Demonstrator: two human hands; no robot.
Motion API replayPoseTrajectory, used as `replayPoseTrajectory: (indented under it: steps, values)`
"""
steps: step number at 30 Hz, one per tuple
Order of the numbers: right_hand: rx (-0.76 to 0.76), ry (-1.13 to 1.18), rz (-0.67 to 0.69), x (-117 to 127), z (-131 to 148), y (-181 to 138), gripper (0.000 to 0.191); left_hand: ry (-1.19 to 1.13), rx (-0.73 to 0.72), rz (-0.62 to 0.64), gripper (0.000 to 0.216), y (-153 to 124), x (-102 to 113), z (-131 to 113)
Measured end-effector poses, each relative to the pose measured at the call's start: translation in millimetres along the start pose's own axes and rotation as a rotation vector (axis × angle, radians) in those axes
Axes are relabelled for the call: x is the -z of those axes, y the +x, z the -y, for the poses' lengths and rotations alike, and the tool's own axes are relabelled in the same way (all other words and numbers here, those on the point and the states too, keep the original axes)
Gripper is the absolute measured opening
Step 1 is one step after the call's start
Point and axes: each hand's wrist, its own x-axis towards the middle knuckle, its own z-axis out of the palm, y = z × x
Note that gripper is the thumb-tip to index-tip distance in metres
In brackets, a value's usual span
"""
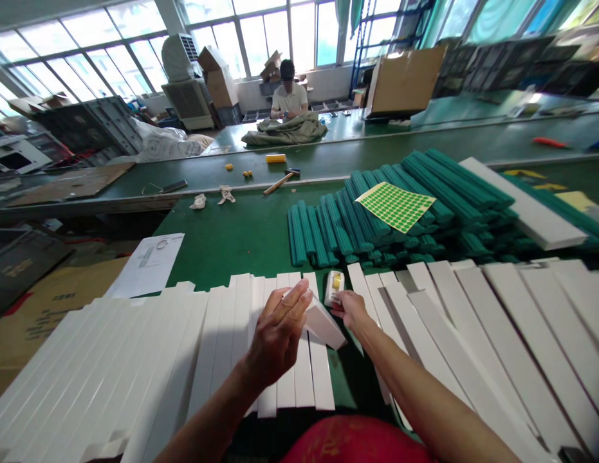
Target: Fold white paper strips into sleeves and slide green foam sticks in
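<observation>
My left hand (pixel 280 325) is closed around a narrow white box (pixel 324 325), which is tilted above a row of similar boxes. Its fingers lie along the upper end of the box. To the right, my right hand (pixel 351 310) has its fingers pinched at the near end of a small white tape dispenser (pixel 329 292) with a yellowish roll in it. Whether a strip of tape is between those fingers is too small to make out. White boxes (pixel 231 334) lie side by side under and left of my left hand.
More long white boxes (pixel 473 321) lie at the right. Behind them, ribbed green bundles (pixel 419 186) are piled, topped by a sheet of green dot stickers (pixel 396 206). A hammer (pixel 280 182) and a paper sheet (pixel 147 263) lie farther off. Another person (pixel 289 96) sits across the tables.
</observation>
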Motion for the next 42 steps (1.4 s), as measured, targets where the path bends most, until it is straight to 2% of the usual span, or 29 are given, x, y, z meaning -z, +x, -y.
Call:
replayPoseTrajectory:
  steps: [5,10,16,22,31,35,42]
  values:
    - [0.102,0.117,0.059,4.2,-11.5,-9.6,0.016,0.001,0.014,-0.026,0.053,-2.1,1.5,2.8]
    - [0.178,0.135,0.049,3.7,-27.0,-9.9,0.023,0.004,0.034,-0.049,0.052,-4.8,1.5,5.3]
    - [0.117,0.09,0.05,0.4,-33.0,-3.2,0.021,-0.01,0.022,-0.057,0.054,-4.3,1.8,5.6]
    - [0.018,-0.08,0.092,2.7,-37.8,-1.4,0.026,-0.029,0.017,-0.054,0.053,-3.7,1.4,5.0]
    - [0.141,-0.296,0.095,6.7,-29.0,5.6,0.024,-0.008,0.035,-0.065,0.052,-1.0,-5.3,8.8]
    - [0.136,-0.37,0.114,6.3,-22.8,6.2,0.026,-0.008,0.126,-0.093,0.042,3.6,-14.4,7.2]
    - [0.08,-0.377,0.151,8.8,-22.1,-0.1,0.03,-0.009,0.189,-0.137,0.037,10.7,-20.2,5.0]
